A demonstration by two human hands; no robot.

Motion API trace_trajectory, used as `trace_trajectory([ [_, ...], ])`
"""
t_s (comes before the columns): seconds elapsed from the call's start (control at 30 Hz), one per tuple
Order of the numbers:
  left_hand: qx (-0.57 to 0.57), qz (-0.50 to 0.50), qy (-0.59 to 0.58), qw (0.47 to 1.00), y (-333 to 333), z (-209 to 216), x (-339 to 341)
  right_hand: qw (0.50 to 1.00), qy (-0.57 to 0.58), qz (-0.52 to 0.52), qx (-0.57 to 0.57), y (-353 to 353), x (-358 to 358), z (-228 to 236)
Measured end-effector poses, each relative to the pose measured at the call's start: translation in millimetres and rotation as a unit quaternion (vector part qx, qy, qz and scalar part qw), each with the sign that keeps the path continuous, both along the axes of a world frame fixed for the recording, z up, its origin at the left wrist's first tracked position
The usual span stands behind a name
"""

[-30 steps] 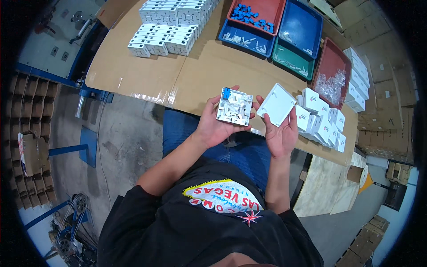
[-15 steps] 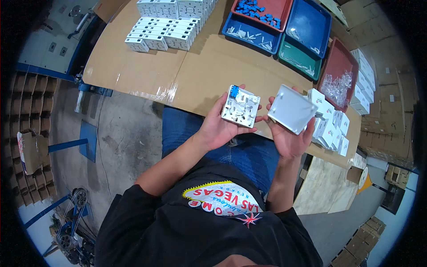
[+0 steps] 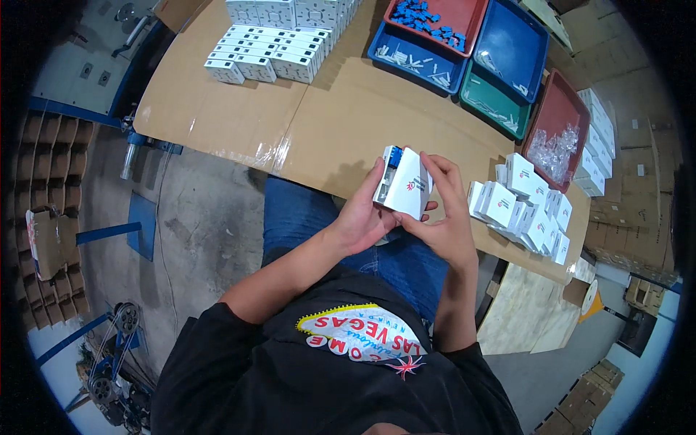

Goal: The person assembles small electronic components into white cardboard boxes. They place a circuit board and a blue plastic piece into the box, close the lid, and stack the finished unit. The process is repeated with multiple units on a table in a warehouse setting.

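The white square plastic cover plate (image 3: 410, 185) now lies pressed against the front of the white plastic switch body with blue inserts (image 3: 389, 174), held just above the near edge of the cardboard-covered desk (image 3: 290, 123). A second ago the two parts were held apart, side by side, so the pieces have been brought together (it looks like a fitting step, though whether they have clicked home cannot be told). The left hand (image 3: 360, 217) cups the body from beneath, its fingers curled closed around it; the right hand (image 3: 446, 221) has its fingers (image 3: 442, 174) folded over the plate's far edge, gripping it. Most of the body is hidden behind the plate. Just beside the right hand stands a cluster of small white cartons (image 3: 522, 210); beyond lie blue, green and red plastic trays (image 3: 500, 65), whose small parts are too fine to make out.
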State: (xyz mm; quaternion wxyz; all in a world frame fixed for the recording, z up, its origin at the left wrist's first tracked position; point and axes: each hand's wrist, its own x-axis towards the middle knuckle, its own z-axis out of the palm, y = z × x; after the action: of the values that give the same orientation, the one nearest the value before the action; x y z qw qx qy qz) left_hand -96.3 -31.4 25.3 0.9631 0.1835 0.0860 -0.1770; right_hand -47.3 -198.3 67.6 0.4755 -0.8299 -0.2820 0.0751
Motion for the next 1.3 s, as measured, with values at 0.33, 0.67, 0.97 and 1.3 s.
trace_trajectory([
  [0.33, 0.049, -0.004, -0.005, 0.999, -5, -7, 2, 1.0, -0.017, 0.01, 0.006, 1, 4, -3],
  [0.67, 0.037, -0.003, 0.012, 0.999, -7, -8, 1, 0.999, -0.023, 0.027, 0.003, 2, 6, 0],
  [0.97, 0.043, -0.008, 0.011, 0.999, -6, -12, 1, 0.999, -0.028, 0.029, -0.014, -1, 9, -7],
  [1.3, 0.067, -0.003, 0.015, 0.998, -7, -14, 0, 1.0, 0.002, 0.017, -0.007, 3, 7, -4],
])
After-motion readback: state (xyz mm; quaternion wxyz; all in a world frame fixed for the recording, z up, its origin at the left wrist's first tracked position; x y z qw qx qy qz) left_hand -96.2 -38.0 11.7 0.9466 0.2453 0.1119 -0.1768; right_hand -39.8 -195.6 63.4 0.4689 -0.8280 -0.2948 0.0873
